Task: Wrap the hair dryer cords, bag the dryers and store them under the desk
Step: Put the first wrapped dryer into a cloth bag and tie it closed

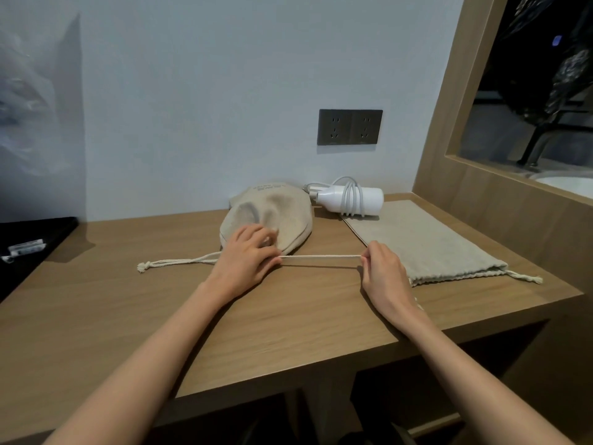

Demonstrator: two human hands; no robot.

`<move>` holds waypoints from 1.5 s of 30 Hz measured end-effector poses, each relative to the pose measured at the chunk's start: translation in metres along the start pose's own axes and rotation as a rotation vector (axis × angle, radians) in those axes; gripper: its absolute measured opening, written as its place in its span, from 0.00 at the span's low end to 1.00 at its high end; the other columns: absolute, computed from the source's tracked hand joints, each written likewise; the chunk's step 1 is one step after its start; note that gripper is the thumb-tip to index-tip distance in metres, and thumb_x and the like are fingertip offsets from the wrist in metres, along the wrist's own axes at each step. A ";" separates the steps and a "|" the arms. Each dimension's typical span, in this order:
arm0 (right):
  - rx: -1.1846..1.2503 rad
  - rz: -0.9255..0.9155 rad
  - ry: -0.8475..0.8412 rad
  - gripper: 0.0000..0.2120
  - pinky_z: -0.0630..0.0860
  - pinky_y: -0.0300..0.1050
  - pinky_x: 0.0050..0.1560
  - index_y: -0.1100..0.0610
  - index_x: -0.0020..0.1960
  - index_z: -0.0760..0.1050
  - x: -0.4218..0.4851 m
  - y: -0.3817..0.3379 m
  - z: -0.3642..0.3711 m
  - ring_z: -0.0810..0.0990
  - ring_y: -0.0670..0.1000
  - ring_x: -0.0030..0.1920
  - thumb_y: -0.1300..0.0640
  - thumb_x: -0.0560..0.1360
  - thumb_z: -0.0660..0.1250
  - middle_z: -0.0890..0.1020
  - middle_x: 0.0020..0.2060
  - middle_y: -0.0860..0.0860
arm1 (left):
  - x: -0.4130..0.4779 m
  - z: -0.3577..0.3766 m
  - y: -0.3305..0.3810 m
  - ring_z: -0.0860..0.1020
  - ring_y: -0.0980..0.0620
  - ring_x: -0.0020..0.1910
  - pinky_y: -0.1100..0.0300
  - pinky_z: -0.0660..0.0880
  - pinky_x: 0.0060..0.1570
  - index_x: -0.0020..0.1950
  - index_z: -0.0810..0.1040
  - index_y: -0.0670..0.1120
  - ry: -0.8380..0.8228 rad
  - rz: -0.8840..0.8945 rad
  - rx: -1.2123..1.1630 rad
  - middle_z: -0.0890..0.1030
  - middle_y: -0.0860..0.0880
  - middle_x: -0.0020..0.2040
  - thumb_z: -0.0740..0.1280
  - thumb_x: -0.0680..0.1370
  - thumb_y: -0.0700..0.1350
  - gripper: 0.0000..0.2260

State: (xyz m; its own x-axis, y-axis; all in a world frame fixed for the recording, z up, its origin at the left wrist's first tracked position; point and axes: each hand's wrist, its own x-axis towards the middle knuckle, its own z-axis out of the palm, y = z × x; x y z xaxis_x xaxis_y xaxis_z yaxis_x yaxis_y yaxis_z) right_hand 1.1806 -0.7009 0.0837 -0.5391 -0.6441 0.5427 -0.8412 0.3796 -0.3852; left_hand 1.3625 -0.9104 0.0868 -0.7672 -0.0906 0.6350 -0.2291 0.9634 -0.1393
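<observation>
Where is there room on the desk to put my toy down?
Bare wood lies between the black tray and the full bag, behind the string. The front middle of the desk is bare too. The back right is crowded: dryer and flat bag.

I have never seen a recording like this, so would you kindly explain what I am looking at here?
There is no machine: the grips are a person's two bare hands. The single picture comes from a camera worn on the head, looking forward and down. On the desk lie a bulging bag, a white dryer with its cord wrapped round it, and a flat bag. The left hand holds the bulging bag's mouth; the right hand pinches its drawstring, stretched taut between them.
</observation>
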 end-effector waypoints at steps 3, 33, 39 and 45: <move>-0.012 0.015 0.005 0.03 0.71 0.45 0.38 0.56 0.47 0.68 0.000 0.002 0.001 0.71 0.50 0.40 0.61 0.80 0.60 0.73 0.41 0.51 | -0.013 -0.008 -0.015 0.73 0.46 0.56 0.55 0.66 0.57 0.46 0.85 0.51 0.010 -0.068 0.028 0.78 0.48 0.53 0.60 0.76 0.57 0.16; -0.006 -0.213 -0.241 0.10 0.74 0.54 0.44 0.56 0.54 0.68 0.008 -0.085 0.047 0.78 0.61 0.43 0.53 0.83 0.50 0.81 0.43 0.56 | -0.046 -0.030 -0.016 0.77 0.45 0.43 0.53 0.69 0.40 0.46 0.69 0.49 -0.264 -0.462 -0.328 0.79 0.49 0.42 0.54 0.83 0.51 0.11; -0.143 -0.209 -0.233 0.08 0.66 0.50 0.37 0.53 0.56 0.67 0.010 -0.074 0.034 0.79 0.62 0.41 0.54 0.82 0.52 0.82 0.41 0.57 | -0.046 -0.032 -0.013 0.75 0.46 0.39 0.54 0.68 0.39 0.42 0.69 0.50 -0.286 -0.504 -0.325 0.78 0.51 0.37 0.54 0.83 0.50 0.11; -0.196 -0.129 -0.225 0.09 0.69 0.48 0.36 0.53 0.53 0.69 0.015 -0.044 0.018 0.78 0.59 0.38 0.51 0.82 0.52 0.81 0.37 0.56 | -0.050 -0.033 -0.021 0.75 0.40 0.40 0.54 0.64 0.38 0.37 0.66 0.50 -0.239 -0.622 -0.256 0.79 0.48 0.37 0.57 0.82 0.46 0.13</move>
State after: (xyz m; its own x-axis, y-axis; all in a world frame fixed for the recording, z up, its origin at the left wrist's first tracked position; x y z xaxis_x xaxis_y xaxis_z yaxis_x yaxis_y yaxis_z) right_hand 1.2105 -0.7399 0.0954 -0.4231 -0.8177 0.3903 -0.9058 0.3920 -0.1606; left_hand 1.4257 -0.9181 0.0829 -0.6571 -0.6674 0.3504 -0.5416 0.7413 0.3964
